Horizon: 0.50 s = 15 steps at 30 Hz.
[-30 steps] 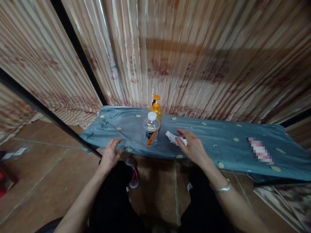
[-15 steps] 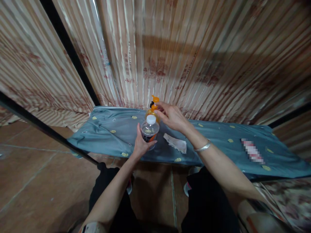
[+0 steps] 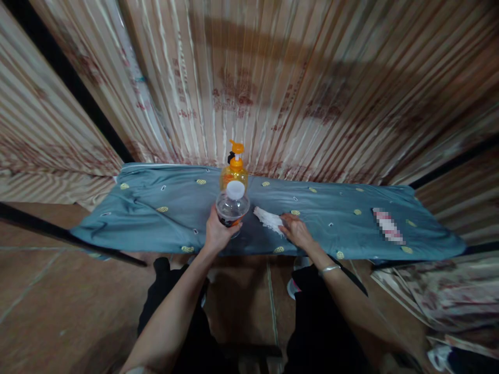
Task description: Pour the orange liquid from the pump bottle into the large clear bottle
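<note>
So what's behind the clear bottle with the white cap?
A yellow pump bottle with an orange top, then the curtain. The clear bottle, held in the left hand, hides the pump bottle's lower part.

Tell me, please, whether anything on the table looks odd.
The white cloth or tissue at the right hand looks ragged along its edge. Farther right, a red-and-white item appears only as blocky squares.

A clear bottle (image 3: 233, 206) is upright near crumpled white tissue (image 3: 268, 219).
</note>
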Tool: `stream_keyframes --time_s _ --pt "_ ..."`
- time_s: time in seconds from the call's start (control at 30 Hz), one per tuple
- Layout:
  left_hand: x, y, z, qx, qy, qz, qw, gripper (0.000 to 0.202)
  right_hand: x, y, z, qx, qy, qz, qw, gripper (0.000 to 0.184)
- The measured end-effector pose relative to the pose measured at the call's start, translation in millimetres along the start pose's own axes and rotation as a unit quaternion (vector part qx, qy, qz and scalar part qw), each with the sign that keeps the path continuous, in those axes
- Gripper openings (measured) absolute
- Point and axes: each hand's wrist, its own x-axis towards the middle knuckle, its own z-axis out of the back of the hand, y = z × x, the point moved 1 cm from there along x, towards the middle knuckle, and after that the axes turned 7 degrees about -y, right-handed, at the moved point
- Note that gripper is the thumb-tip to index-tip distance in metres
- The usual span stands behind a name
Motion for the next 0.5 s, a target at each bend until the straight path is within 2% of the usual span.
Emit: stream_keyframes --time_s 0.1,0.2,0.37,0.43,0.5 --pt "-5.1 -5.9 -2.4 0.005 0.011 -0.004 1.0 0.084 7.6 -5.3 0.7 0.011 -0.006 -0.015 1.0 0.029" --pt "-9.7 -10.1 -6.5 0.01 0.027 -0.007 1.0 0.084 22.3 -17.1 10.1 0.014 -0.022 -0.071 0.997 0.03" --pt "-11.5 -11.9 -12.6 0.019 0.047 -0.006 0.999 0.083 36.6 -38.9 24.3 0.0 -0.003 -0.134 0.991 0.027" --pt "-10.3 -11.4 -13.5 0.02 0.048 -0.005 0.999 0.082 35.7 -36.8 24.9 -0.024 -0.028 -0.141 0.989 0.035" --pt "-9.0 -10.3 -13.7 0.021 0.046 -0.004 0.999 0.082 33.5 -23.8 20.6 -0.033 -0.049 -0.114 0.992 0.039"
